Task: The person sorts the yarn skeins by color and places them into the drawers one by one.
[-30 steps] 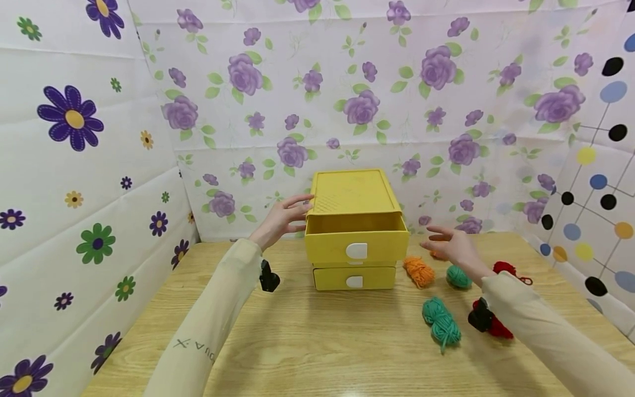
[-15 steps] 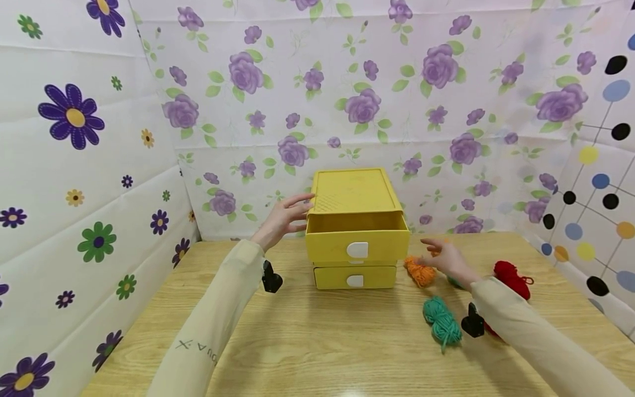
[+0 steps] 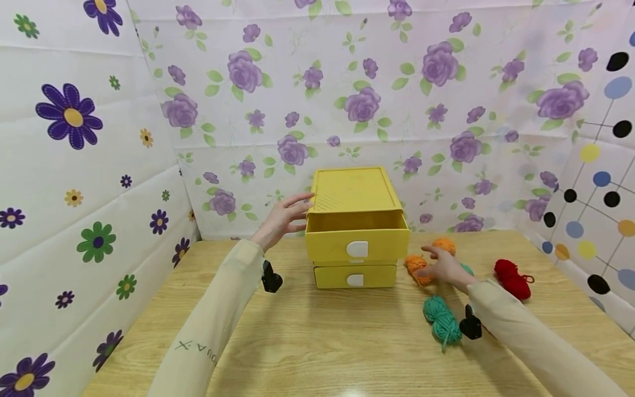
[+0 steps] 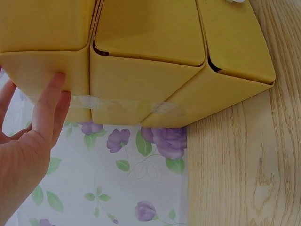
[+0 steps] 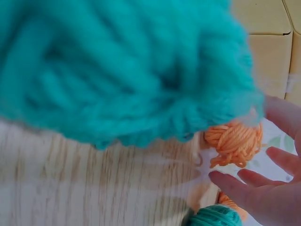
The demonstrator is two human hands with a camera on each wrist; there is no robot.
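Note:
A yellow drawer box (image 3: 354, 190) stands near the back of the table, its top drawer (image 3: 327, 245) pulled out. My left hand (image 3: 279, 223) rests its fingertips on the box's left side; the left wrist view has these fingers (image 4: 49, 101) against the yellow wall. Right of the box, my right hand (image 3: 448, 269) is low beside an orange yarn skein (image 3: 415, 269), its fingers spread and around nothing. Another orange skein (image 3: 445, 245) lies just behind that hand. Closer to me is a teal skein (image 3: 441, 320), looming large and blurred in the right wrist view.
A red yarn skein (image 3: 512, 279) lies to the right of my right hand. A second teal skein (image 3: 467, 269) is mostly hidden behind that hand. The lower drawer (image 3: 329, 277) is closed. Flowered cloth (image 3: 278, 110) hangs behind the table.
My right hand has moved down and a little left over the yarn, bringing the rear orange skein and the red one into fuller view. My left hand has stayed on the box.

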